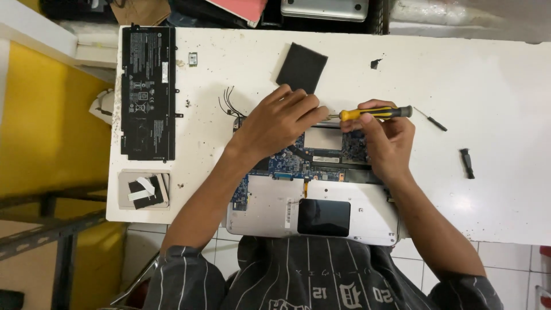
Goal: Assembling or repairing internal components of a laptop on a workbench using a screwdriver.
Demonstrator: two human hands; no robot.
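Observation:
An opened laptop base (pixel 270 212) lies on the white table (pixel 493 189) in front of me, with its blue circuit board (pixel 290 163) exposed and a black touchpad panel (pixel 324 217) near the front edge. My right hand (pixel 387 138) holds a yellow-and-black screwdriver (pixel 376 112) lying sideways, its tip pointing left towards my left hand. My left hand (pixel 278 121) rests palm down on the board's upper left part, fingertips close to the screwdriver tip. What lies under the left hand is hidden.
A long black laptop battery (pixel 147 92) lies at the table's left side. Below it sits a small grey part with black and white pieces (pixel 143 189). A black square pad (pixel 301 67), a thin screwdriver bit (pixel 431 119) and a small black piece (pixel 467 163) lie around. Loose black wires (pixel 229 103) curl beside the laptop.

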